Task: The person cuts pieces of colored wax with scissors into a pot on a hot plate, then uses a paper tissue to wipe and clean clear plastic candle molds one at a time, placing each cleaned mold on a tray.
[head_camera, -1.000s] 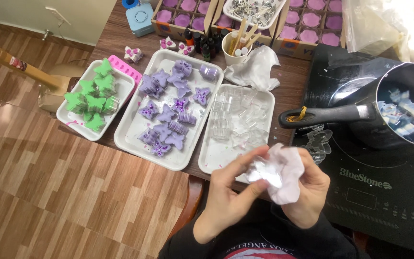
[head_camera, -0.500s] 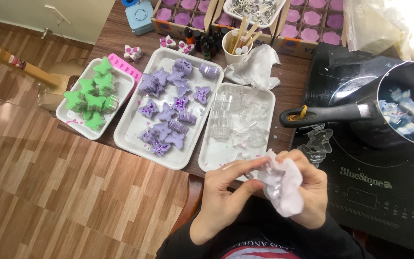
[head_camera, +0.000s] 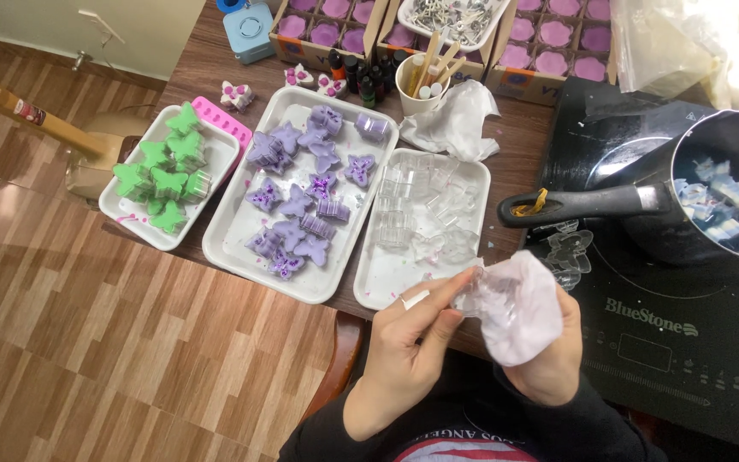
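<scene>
Just over the table edge, near the person's lap, the left hand pinched a small clear mold with its fingertips. The right hand was closed around a pale pink cloth and pressed it against the mold. Both hands were busy, so neither one was free.

The mold looked slick and was held only at its side. It could slip out and drop to the wood floor, because nothing was under it there. A hard rub with the cloth could push it out of the fingers. The black pot sat on the cooktop close to the right elbow, and its long handle stuck out toward the hands. A bump could tip it.

The pot held small pale blue and white lumps. A white tray by the hands held more clear molds. The middle tray held purple butterfly shapes. The left tray held green ones, with a pink mold beside it. A cup held wooden sticks. Boxes at the back held purple flower shapes, and a white dish on top held small metal bits.
</scene>
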